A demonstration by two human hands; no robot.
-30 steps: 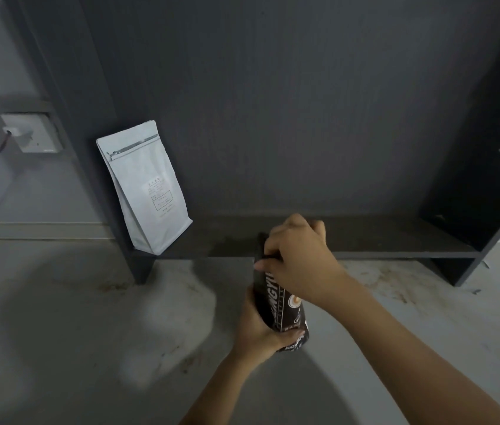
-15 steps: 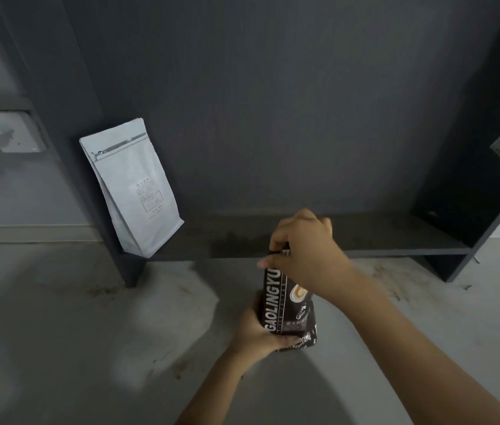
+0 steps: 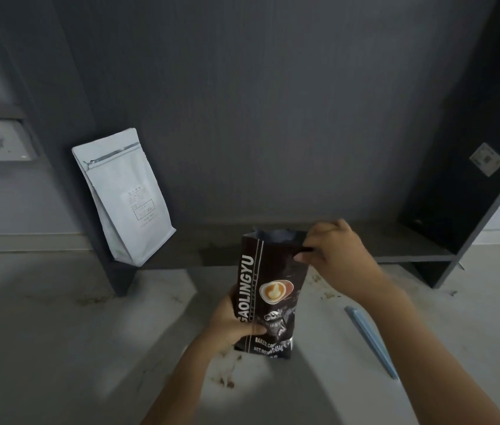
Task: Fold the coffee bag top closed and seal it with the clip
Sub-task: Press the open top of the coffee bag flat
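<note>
Coffee bag (image 3: 268,289) stands upright — left hand (image 3: 230,325) gripping its base, right fingers (image 3: 305,256) pinching its top corner.

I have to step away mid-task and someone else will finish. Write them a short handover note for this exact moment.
Left hand: grips the lower side of the black coffee bag, holding it upright on the floor.
Right hand: pinches the bag's top right corner.
Bag top is open and unfolded.
Blue clip: lies on the floor to the right of the bag, untouched.
A white bag leans on the shelf; not part of this.
Done: nothing sealed yet.
Left: fold the top down, pick up the clip, clamp it over the fold.
</note>
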